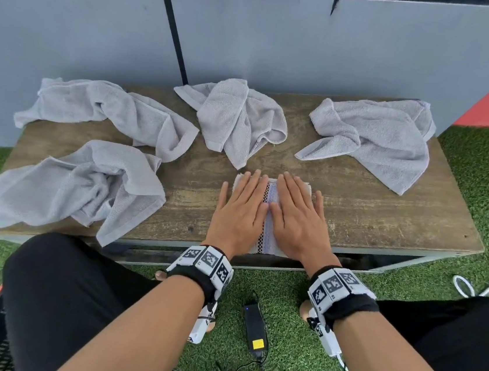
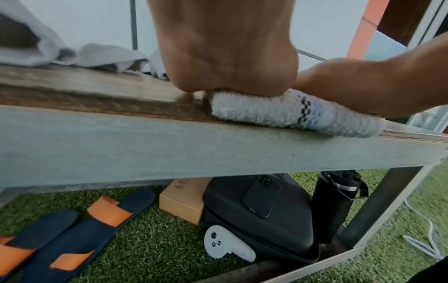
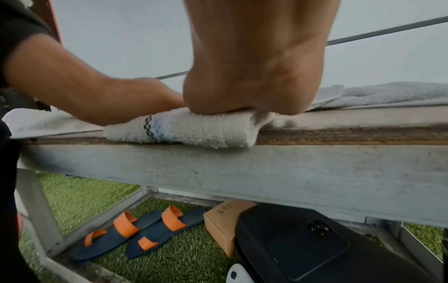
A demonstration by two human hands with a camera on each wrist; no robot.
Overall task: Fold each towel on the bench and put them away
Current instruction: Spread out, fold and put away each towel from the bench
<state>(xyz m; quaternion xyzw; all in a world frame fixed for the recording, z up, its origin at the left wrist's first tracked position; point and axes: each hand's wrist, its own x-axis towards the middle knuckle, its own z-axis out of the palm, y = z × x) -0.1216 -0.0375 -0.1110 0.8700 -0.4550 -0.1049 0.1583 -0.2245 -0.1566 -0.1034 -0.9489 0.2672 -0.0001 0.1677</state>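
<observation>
A folded white towel (image 1: 271, 200) with a checkered and blue stripe lies at the front edge of the wooden bench (image 1: 372, 206). My left hand (image 1: 242, 206) and right hand (image 1: 296, 214) lie flat on it side by side, fingers straight, pressing it down. From the left wrist view the towel (image 2: 254, 109) shows as a thick fold under the palm (image 2: 230, 63); the right wrist view shows the same fold (image 3: 194, 130) under my right palm (image 3: 254, 76). Several crumpled grey towels lie loose: far left (image 1: 108, 109), front left (image 1: 78, 187), middle back (image 1: 238, 117), right back (image 1: 376, 136).
Under the bench lie navy and orange sandals (image 2: 72, 229), a cardboard box (image 2: 184, 199), a black case (image 2: 266, 220) with a phone on it, a white controller (image 2: 225, 243) and a black bottle (image 2: 337, 201). A black power pack (image 1: 254, 327) lies on the green turf between my knees.
</observation>
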